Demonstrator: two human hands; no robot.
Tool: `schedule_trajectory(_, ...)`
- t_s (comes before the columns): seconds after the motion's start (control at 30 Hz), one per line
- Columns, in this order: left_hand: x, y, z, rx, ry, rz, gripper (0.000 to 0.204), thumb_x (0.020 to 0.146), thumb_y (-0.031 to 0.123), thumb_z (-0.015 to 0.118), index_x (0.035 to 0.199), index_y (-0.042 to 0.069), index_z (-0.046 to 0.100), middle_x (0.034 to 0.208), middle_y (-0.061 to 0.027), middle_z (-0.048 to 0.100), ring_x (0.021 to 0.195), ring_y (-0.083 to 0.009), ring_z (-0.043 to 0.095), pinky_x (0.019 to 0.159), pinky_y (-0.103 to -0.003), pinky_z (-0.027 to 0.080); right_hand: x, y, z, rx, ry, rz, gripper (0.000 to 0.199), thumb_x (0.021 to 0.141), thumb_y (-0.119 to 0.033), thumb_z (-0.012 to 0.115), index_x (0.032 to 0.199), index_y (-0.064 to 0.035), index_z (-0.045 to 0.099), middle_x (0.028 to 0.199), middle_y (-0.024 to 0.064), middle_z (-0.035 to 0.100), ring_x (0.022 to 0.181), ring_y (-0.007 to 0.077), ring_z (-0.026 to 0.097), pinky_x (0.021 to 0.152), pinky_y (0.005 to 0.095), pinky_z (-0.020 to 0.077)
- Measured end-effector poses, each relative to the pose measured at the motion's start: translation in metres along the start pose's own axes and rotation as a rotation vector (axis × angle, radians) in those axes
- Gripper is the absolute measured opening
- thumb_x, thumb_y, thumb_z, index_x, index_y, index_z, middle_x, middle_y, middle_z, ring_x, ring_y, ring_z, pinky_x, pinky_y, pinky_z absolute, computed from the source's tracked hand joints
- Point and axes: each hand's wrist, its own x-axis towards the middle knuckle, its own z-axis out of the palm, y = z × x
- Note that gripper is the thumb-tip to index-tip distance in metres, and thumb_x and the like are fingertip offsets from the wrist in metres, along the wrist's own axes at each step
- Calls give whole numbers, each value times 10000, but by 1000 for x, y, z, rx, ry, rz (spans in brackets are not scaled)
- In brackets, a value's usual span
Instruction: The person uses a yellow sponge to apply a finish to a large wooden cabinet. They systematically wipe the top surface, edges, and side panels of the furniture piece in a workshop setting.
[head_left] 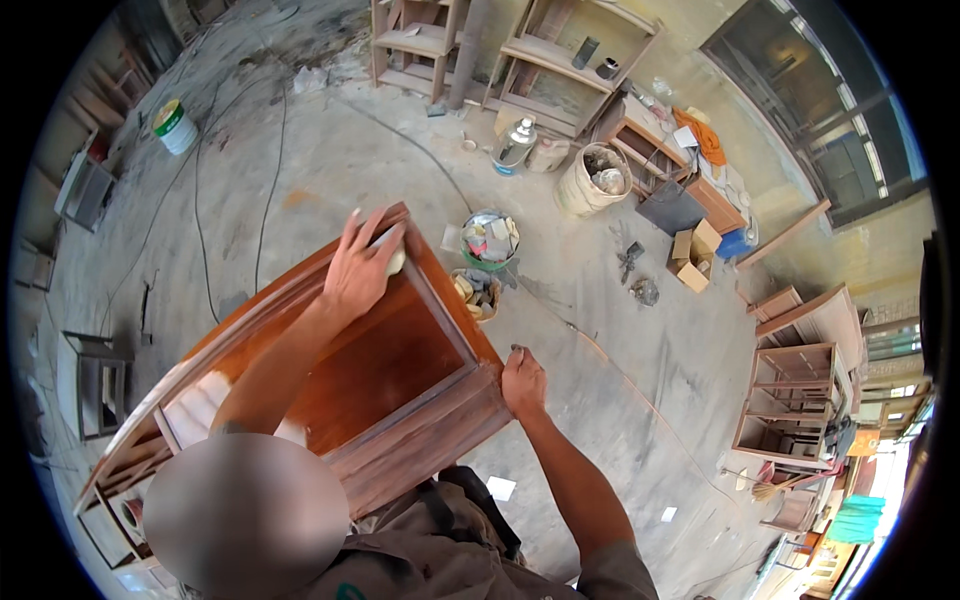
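In front of me stands a wooden cabinet piece with a glossy reddish-brown recessed panel and a paler, dull frame. My left hand lies on its far end, fingers stretched over a small pale pad pressed to the frame. Only the pad's edge shows, so whether it is cloth, sponge or paper is unclear. At the right corner, my right hand is closed around the cabinet's edge, its fingertips partly hidden. A blurred round patch covers the near left part of the piece.
Beyond the cabinet stand a green-rimmed bucket of rags, another filled container and a large white bucket. Cables cross the concrete floor. An open cardboard box and unfinished wooden furniture stand to the right.
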Motion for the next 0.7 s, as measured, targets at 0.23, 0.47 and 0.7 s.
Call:
schedule_trajectory(0.23, 18, -4, -3, -32, -81, -18, 664, 865, 29, 658, 1522, 28, 558, 1246, -145, 769, 1578, -359, 345, 1315, -630, 184, -5, -9, 3, 31, -6, -30, 457, 1074, -298, 417, 1306, -30, 707, 1220, 294, 730, 1177, 491, 674, 1047, 534, 521)
schedule_trajectory(0.47, -24, 74, 2, -132, -65, 135, 603, 908, 95, 650, 1503, 37, 576, 1411, -122, 702, 1577, -357, 351, 1324, -609, 205, -1, -6, -1, 14, -16, 6, 445, 1071, -286, 422, 1298, -29, 705, 1232, 287, 731, 1165, 494, 680, 1029, 541, 534)
schedule_trajectory(0.7, -25, 115, 0, -285, 83, 50, 477, 857, 96, 678, 1326, 14, 700, 1479, -139, 620, 1526, -401, 405, 1294, -658, 236, 2, 5, 6, 68, 60, -11, 443, 1064, -276, 424, 1343, -41, 675, 1241, 278, 734, 1156, 493, 686, 1026, 546, 537)
